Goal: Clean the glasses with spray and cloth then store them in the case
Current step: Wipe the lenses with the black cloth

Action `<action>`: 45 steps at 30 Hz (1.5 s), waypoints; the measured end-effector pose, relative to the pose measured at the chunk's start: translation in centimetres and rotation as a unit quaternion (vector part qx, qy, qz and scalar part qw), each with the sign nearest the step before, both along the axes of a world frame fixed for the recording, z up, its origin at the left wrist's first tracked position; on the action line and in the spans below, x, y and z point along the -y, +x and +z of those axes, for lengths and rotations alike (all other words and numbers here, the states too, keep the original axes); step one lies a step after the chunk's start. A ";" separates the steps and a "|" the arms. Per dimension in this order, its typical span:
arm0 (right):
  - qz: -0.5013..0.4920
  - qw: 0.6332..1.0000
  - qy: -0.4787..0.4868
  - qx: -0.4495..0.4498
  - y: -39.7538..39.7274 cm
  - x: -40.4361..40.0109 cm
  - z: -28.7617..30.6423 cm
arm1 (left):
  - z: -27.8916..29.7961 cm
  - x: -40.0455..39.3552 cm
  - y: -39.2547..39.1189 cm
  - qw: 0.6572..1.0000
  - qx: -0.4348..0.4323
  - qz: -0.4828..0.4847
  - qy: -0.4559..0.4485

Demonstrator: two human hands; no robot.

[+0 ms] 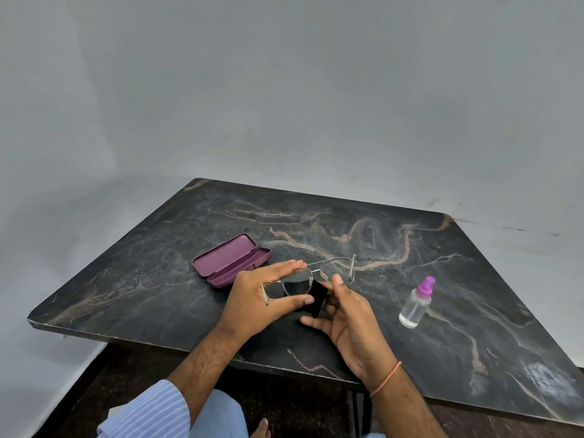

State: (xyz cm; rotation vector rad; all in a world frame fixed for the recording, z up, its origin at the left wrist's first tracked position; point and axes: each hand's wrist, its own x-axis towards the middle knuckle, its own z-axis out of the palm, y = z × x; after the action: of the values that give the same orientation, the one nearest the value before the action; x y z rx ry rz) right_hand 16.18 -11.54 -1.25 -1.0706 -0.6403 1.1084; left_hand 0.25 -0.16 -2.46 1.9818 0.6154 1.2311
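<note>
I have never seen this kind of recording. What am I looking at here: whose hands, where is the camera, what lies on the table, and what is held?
There is no machine. A person wears one camera on the head, looking down at both bare hands. The left hand holds thin-framed glasses by one lens rim. The right hand pinches a small black cloth beside that lens. On the dark marble-patterned table lie an open purple case, to the left, and a clear spray bottle with a purple top, standing to the right.
</note>
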 end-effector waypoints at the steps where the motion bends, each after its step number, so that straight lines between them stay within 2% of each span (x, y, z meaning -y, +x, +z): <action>1: 0.001 1.000 0.002 0.001 -0.1 0.0 0.1 | 0.0 0.0 0.0 1.000 0.001 0.000 0.002; 8: 0.026 0.999 0.008 0.047 -0.5 0.1 0.1 | 0.0 0.1 -0.2 1.000 -0.007 0.002 -0.004; 12: 0.026 0.999 0.020 0.021 -0.3 0.1 0.1 | 0.0 0.1 -0.1 1.000 -0.009 0.004 -0.006; 16: 0.034 0.999 0.035 -0.007 0.0 0.1 -0.1 | -0.3 -0.1 0.0 0.999 -0.027 -0.007 0.031; 24: 0.101 0.995 0.028 -0.002 0.3 -0.7 -0.7 | -0.5 -0.3 -0.2 0.998 -0.044 -0.019 0.048; 29: 0.091 0.995 0.022 0.023 0.2 -0.6 -1.0 | -0.3 -0.4 -0.3 1.000 -0.019 -0.001 0.003; 32: 0.089 0.995 0.039 0.006 0.3 -0.4 -0.9 | -0.3 -0.3 -0.2 1.000 -0.017 -0.003 -0.009; 35: 0.107 0.992 0.058 -0.011 0.4 -0.4 -0.7 | -0.4 -0.3 0.0 0.999 -0.038 -0.020 0.005; 45: 0.153 0.987 0.030 0.024 0.7 -0.6 -0.6 | -0.6 -0.5 0.0 0.998 -0.039 -0.037 0.027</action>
State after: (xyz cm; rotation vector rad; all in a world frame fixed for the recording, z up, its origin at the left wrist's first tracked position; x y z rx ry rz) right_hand 16.87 -10.92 -1.88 -0.9692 -0.8938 1.3214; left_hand 0.26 0.37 -3.10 2.0867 0.5481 1.1401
